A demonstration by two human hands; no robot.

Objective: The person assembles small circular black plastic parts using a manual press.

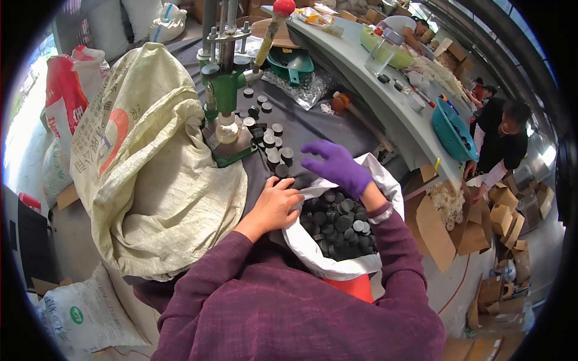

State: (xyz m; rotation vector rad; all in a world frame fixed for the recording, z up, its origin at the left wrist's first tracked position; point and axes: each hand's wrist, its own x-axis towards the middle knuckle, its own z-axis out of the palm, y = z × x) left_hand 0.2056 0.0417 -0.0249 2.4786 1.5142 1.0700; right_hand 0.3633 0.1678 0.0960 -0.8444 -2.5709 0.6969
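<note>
My left hand, bare, lies at the table's near edge with its fingers spread. Its fingertips are close to a dark round cap at the front of a loose group; whether they touch it I cannot tell. My right hand, in a purple glove, hovers palm down above the far rim of a white sack, fingers apart and nothing seen in them. Many black caps fill this white sack. More caps, some showing silvery-grey faces, stand between my hands and a green hand press.
A large cream woven sack drapes left of the press, whose lever has a red knob. A green scoop and a mallet lie farther back. Beyond a long grey table, people work near cardboard boxes.
</note>
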